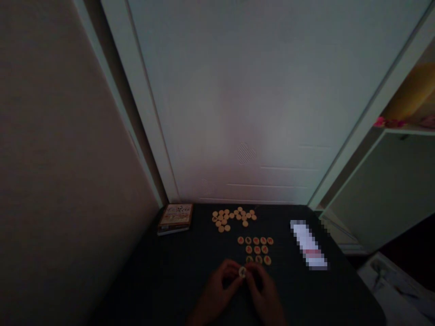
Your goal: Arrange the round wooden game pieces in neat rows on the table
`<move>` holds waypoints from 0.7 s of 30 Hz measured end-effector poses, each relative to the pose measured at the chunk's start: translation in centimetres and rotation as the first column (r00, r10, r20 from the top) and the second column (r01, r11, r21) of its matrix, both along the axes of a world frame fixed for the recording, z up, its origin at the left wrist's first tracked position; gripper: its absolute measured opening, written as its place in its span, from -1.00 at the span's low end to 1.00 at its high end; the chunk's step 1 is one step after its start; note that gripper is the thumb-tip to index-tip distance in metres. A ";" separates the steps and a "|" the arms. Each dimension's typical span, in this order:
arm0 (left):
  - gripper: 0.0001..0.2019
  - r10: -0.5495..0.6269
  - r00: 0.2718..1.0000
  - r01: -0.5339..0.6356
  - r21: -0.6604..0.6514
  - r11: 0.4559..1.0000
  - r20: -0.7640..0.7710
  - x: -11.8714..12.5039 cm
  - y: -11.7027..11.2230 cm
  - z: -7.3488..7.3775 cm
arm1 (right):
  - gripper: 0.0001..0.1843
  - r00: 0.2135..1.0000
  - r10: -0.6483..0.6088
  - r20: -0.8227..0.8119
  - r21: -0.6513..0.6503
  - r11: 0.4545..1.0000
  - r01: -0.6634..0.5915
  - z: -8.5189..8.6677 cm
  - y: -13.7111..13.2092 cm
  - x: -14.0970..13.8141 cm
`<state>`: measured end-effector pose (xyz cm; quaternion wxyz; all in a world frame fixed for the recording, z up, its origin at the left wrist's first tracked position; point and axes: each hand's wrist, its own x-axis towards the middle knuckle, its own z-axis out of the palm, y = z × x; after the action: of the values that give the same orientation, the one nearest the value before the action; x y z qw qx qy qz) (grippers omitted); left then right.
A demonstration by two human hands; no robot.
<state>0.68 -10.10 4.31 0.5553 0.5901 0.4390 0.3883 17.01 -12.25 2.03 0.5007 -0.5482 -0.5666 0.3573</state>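
Between the fingertips of both my hands is a round Chinese chess piece [242,271], its marked face turned toward me. My left hand [220,285] pinches it from the left, and my right hand [260,287] grips its right side. Just beyond my fingers lie rows of face-up pieces [257,249], most with red characters and a few with dark ones. The nearest row touches or nearly touches my right fingers in the view. Farther back, a loose cluster of pieces [224,217] shows mostly blank backs.
All of this is on a dark table [163,276] against a pale panel [272,90]. A box or book [176,217] sits at the back left corner. A blurred-out bright oblong [308,244] lies to the right. Brown wall on the left; shelving [390,181] on the right.
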 end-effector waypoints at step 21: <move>-0.83 -0.032 0.995 0.038 0.059 0.998 -0.090 0.0 -0.2 -0.3 | -0.65 0.998 0.053 -0.013 -0.083 0.995 -0.054 -0.2 0.4 0.6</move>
<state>0.67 -10.27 3.98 0.5240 0.6308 0.4408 0.3650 17.62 -11.85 1.84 0.4706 -0.5513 -0.5629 0.3971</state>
